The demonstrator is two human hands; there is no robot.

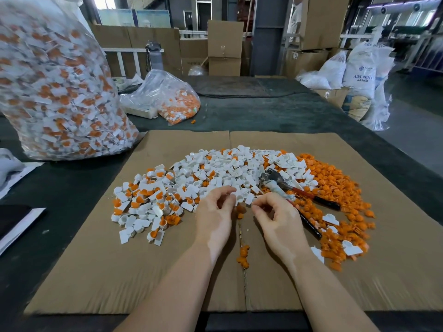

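A flat cardboard sheet (119, 279) covers the dark table. On it lies a wide heap of white plastic parts (215, 168), a heap of orange plastic parts (335, 188) to the right, and assembled white-and-orange pieces (143, 202) to the left. My left hand (213, 216) pinches a white part (239, 198) at the heap's near edge. My right hand (278, 219) sits beside it with curled fingertips; what it holds is too small to tell. A few orange parts (243, 256) lie between my wrists.
Red-handled pliers (299, 190) lie in the heaps just beyond my right hand. A tall clear bag of assembled pieces (55, 87) stands at the left, a smaller bag (167, 97) behind. Cardboard boxes (224, 49) and white sacks (359, 73) stand beyond the table.
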